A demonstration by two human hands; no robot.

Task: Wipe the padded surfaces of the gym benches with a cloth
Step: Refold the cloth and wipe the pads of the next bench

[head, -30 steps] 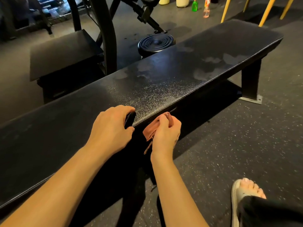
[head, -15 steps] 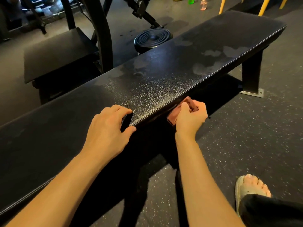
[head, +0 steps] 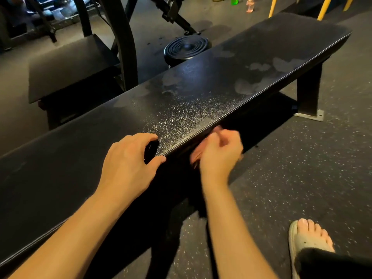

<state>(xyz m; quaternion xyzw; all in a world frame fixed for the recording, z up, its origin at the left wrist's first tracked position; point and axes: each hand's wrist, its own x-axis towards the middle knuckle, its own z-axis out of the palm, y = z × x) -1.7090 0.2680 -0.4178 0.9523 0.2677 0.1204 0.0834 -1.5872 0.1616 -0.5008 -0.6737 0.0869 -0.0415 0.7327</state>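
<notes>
My left hand (head: 128, 158) curls over the near edge of the bench (head: 201, 93). My right hand (head: 219, 156), blurred, bunches the pink cloth (head: 195, 158) against its side, just beside the left. The bench runs away rightward, and its smudges (head: 251, 85) are nearer my right hand.

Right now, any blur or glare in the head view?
Head view: right hand and the cloth it holds are motion-blurred; left hand is sharp; light glares off the bench pad mid-length; beneath it is deep shadow.

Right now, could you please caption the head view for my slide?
Right hand wipes bench side with pink cloth; left hand grips the edge.
</notes>
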